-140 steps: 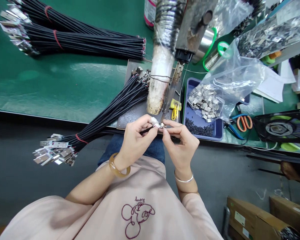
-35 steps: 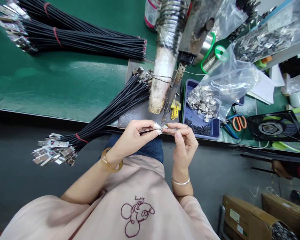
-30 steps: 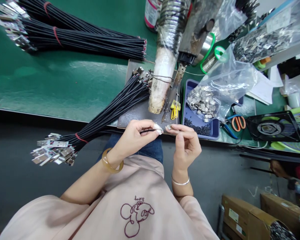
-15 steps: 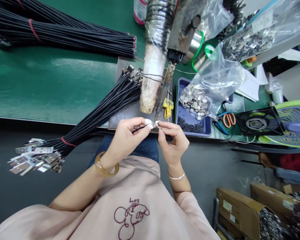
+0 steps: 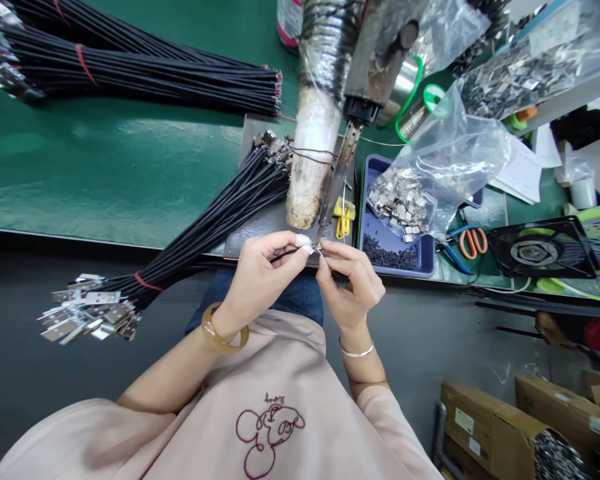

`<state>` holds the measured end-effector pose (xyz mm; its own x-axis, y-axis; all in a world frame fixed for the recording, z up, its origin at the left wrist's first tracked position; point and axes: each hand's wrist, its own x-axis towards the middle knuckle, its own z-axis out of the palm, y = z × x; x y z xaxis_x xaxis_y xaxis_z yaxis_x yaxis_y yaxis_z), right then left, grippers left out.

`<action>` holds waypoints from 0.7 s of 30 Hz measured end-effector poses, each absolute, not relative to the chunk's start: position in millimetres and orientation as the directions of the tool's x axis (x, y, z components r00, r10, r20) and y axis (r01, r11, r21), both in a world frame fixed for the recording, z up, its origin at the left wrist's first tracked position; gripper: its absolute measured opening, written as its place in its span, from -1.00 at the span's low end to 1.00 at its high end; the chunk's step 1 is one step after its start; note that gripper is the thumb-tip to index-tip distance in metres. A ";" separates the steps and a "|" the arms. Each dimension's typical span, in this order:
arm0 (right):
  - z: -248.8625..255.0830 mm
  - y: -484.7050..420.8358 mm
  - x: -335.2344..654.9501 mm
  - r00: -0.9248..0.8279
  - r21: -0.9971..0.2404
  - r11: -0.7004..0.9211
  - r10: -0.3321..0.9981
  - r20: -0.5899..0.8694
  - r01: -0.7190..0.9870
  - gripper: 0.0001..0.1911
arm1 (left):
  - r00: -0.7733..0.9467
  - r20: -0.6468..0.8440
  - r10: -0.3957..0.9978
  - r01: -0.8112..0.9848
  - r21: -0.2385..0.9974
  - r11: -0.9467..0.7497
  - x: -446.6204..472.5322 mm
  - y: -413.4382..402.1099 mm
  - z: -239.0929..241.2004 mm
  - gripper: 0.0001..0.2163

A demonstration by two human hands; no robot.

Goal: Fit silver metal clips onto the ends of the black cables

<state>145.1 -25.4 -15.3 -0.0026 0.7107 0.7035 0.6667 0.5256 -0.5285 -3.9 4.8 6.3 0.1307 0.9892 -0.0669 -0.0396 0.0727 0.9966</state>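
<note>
My left hand (image 5: pixel 275 267), its thumb and fingertip wrapped in white, pinches a thin black cable (image 5: pixel 286 255) near its end. Opposite it, fingertips almost meeting, my right hand (image 5: pixel 351 283) is closed on a small metal connector (image 5: pixel 319 247), mostly covered by the fingers. Right above both hands the tip of a soldering iron (image 5: pixel 341 163) points down, close to the connector; whether they touch I cannot tell. Beside the iron hangs a wrapped white rod (image 5: pixel 312 143). A bundle of black cables (image 5: pixel 205 210) with metal USB plugs lies to the left, overhanging the table edge.
More black cable bundles (image 5: pixel 170 77) lie at the back left of the green table (image 5: pixel 80 180). On the right, a purple tray (image 5: pixel 425 263) holds bagged metal shells and small black parts. Beyond it are orange-handled pliers (image 5: pixel 473 241), a black fan (image 5: pixel 540 247) and solder spools (image 5: pixel 420 117).
The whole view has shifted slightly, so things appear further right. Both hands stay together beneath the iron tip, with their grips unchanged.
</note>
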 end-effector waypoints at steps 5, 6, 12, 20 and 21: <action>-12.9 -25.7 144.5 -0.026 -0.494 0.526 0.702 0.711 0.692 -0.78 | 0.158 -0.083 0.984 -0.063 0.994 0.094 -5.1 7.1 7.9 -0.90; -12.5 -26.0 144.7 -0.039 -0.480 0.529 0.699 0.714 0.700 -0.78 | 0.164 -0.089 0.982 -0.062 0.993 0.100 -5.3 7.2 7.6 -0.90; -12.6 -27.4 146.7 -0.099 -0.414 0.555 0.675 0.731 0.722 -0.78 | 0.171 -0.096 0.981 -0.077 0.991 0.110 -4.9 5.9 4.9 -0.89; -4.9 -29.2 148.5 0.063 -0.641 0.426 0.801 0.595 0.638 -0.88 | 0.186 0.116 0.976 0.108 0.985 -0.138 -7.1 0.7 5.6 -0.87; -2.9 -29.1 148.4 0.073 -0.703 0.393 0.843 0.532 0.593 -0.90 | 0.183 0.146 0.972 0.132 0.976 -0.171 -7.3 0.1 5.8 -0.87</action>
